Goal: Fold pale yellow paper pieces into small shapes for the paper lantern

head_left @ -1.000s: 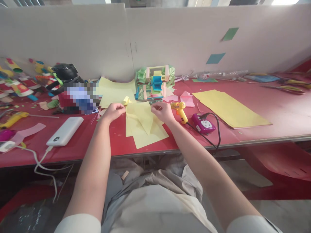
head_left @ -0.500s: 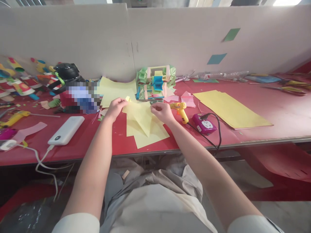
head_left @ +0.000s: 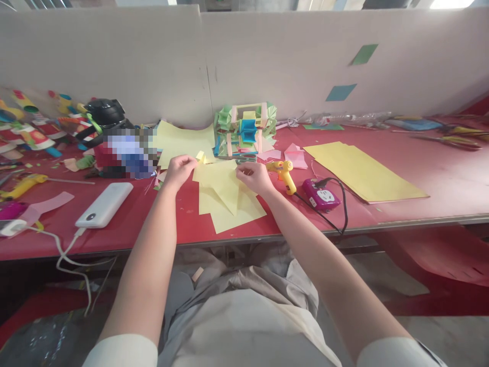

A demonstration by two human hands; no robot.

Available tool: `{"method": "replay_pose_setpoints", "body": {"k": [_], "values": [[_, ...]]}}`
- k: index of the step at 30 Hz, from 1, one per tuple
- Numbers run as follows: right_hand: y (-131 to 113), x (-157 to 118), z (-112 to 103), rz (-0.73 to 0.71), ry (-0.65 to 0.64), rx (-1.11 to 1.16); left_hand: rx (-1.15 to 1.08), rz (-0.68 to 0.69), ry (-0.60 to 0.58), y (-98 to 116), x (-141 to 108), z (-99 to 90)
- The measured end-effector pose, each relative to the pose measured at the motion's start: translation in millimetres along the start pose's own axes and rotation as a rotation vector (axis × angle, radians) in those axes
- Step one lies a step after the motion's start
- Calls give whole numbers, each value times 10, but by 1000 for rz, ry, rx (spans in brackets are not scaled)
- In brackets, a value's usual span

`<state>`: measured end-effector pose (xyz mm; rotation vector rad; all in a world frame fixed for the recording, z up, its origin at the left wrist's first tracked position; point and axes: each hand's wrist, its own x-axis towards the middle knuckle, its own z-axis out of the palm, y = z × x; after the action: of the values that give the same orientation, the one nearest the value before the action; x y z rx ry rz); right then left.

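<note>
My left hand (head_left: 182, 171) pinches its fingertips together at the upper left corner of a thin yellow sheet of paper (head_left: 218, 178). At the right edge of that sheet, my right hand (head_left: 253, 176) is closed in a pinch. The sheet has a creased, pointed flap hanging toward me. Beneath it, more pale yellow paper (head_left: 240, 220) lies on the red table (head_left: 187, 224). A small folded yellow strip (head_left: 200, 157) is just past my left fingertips. Scissors (head_left: 246, 159) lie behind my right hand, partly hidden.
Right of my hand are a yellow glue gun (head_left: 283, 173) and a purple power socket (head_left: 321, 195). Yellow sheets (head_left: 362, 173) lie farther right. A paper model (head_left: 248, 130) stands at the back. At left sit a white power bank (head_left: 105, 205) and another glue gun (head_left: 25, 186).
My left hand has shifted slightly left, and the small folded strip shows more beside its fingertips. My right hand has moved very slightly left. The paper flap tilts a little differently.
</note>
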<state>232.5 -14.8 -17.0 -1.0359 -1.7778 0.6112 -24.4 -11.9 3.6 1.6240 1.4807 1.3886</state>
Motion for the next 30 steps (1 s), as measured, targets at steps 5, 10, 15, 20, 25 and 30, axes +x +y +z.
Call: {"method": "replay_pose_setpoints", "body": {"k": [5, 10, 15, 20, 25, 30], "values": [[-2, 9, -6, 36, -20, -5, -15, 35, 1, -33, 23, 17], [10, 26, -13, 69, -20, 68, -182, -21, -38, -45, 45, 66], [50, 39, 10, 98, -17, 123, -269, -4, -69, -12, 13, 129], [76, 40, 31, 124, -103, 134, -203, 20, -38, -38, 10, 138], [82, 44, 38, 47, -133, -44, -111, 22, 9, -127, 48, 135], [82, 36, 31, 95, -132, -109, -109, 11, 43, -120, 38, 161]]}}
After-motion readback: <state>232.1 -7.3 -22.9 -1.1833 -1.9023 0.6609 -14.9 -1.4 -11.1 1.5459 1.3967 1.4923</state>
